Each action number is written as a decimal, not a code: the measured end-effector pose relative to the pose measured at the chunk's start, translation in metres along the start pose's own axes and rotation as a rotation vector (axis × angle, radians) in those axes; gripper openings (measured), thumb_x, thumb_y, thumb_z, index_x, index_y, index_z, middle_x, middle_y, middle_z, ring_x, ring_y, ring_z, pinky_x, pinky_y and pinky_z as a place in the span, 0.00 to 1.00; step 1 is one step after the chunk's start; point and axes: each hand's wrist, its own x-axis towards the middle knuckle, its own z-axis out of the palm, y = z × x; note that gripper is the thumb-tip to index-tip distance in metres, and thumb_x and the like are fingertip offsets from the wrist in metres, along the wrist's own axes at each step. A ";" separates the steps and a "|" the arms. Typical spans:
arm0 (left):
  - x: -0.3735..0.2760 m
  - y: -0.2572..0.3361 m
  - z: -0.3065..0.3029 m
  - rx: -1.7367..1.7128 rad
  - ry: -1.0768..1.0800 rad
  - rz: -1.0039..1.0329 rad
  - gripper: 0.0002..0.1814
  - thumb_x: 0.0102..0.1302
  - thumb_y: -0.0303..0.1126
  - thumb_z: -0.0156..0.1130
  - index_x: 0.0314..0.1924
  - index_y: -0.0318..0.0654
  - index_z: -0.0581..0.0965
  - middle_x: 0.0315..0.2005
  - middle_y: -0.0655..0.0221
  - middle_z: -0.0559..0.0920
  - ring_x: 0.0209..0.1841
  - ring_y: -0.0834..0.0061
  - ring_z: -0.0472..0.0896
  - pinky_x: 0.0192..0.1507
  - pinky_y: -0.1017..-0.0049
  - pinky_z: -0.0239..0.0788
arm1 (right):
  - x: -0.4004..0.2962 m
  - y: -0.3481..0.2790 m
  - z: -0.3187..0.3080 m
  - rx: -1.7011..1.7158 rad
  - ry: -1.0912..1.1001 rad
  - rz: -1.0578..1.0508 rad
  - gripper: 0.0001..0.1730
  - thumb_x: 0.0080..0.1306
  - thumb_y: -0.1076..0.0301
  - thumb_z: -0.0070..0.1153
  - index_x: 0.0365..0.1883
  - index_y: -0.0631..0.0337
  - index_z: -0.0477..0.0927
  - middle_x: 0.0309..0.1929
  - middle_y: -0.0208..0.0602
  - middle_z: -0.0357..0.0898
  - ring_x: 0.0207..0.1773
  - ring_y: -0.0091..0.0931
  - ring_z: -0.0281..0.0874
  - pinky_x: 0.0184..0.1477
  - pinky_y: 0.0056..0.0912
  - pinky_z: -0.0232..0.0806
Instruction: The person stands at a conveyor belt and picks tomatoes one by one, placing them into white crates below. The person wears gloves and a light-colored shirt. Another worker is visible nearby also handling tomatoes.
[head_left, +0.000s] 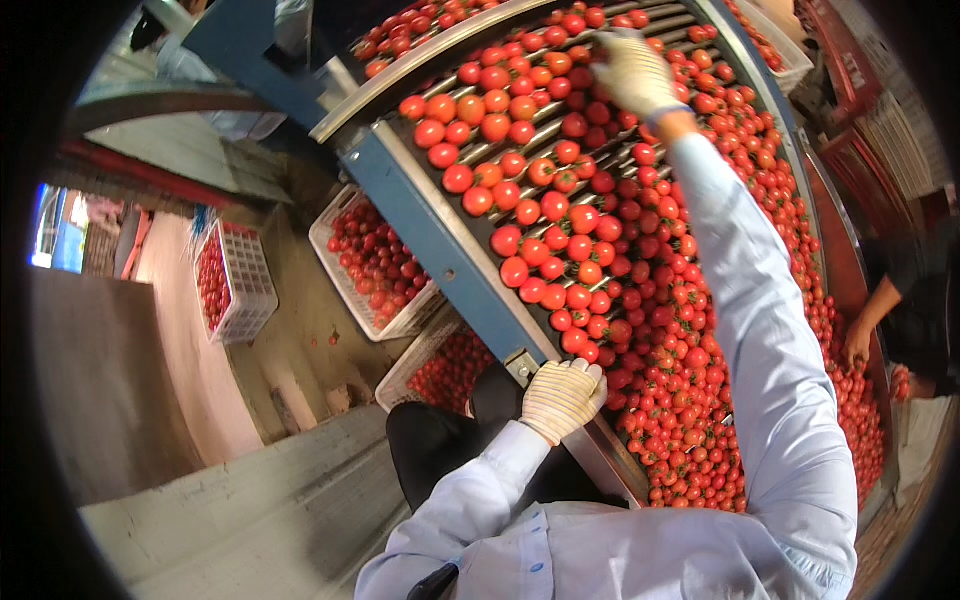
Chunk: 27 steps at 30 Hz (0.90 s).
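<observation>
Red tomatoes (495, 103) lie spread over the metal rollers (660, 13) of a sorting conveyor, densest on its right side. My right hand (636, 71), in a striped knit glove, reaches over the far part of the rollers. It is blurred and its fingertips are hidden, so its grip is unclear. My left hand (564, 399), gloved the same way, rests at the conveyor's near-left metal edge with curled fingers. Tomatoes lie right beside its fingertips, and whether it holds anything cannot be seen. A blue side frame (431, 251) runs along the left of the rollers.
White plastic crates (346, 300) of tomatoes stand on the floor left of the conveyor, another crate (251, 285) farther off. A raised metal rail (420, 64) crosses the far left end. At right, another person's bare hand (857, 343) touches tomatoes. Stacked red crates (840, 67) stand beyond.
</observation>
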 end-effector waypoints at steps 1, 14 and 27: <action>0.001 0.000 0.003 -0.020 -0.004 -0.008 0.11 0.71 0.40 0.63 0.34 0.43 0.80 0.29 0.61 0.83 0.32 0.54 0.85 0.38 0.55 0.76 | 0.012 -0.015 0.003 0.009 -0.107 0.020 0.31 0.73 0.55 0.59 0.72 0.54 0.77 0.69 0.55 0.79 0.69 0.50 0.79 0.69 0.53 0.73; 0.005 0.002 0.000 -0.023 -0.033 -0.049 0.09 0.68 0.39 0.65 0.33 0.44 0.81 0.28 0.61 0.84 0.34 0.55 0.85 0.38 0.54 0.75 | 0.016 -0.034 0.021 0.291 -0.145 0.047 0.31 0.68 0.51 0.57 0.65 0.58 0.82 0.60 0.54 0.86 0.63 0.48 0.85 0.67 0.46 0.74; 0.006 0.001 0.001 0.021 -0.031 0.013 0.12 0.72 0.41 0.62 0.33 0.43 0.80 0.29 0.61 0.84 0.34 0.57 0.85 0.38 0.55 0.73 | -0.064 0.174 -0.010 0.091 0.063 0.706 0.26 0.73 0.53 0.59 0.66 0.52 0.82 0.61 0.49 0.87 0.62 0.43 0.87 0.63 0.49 0.77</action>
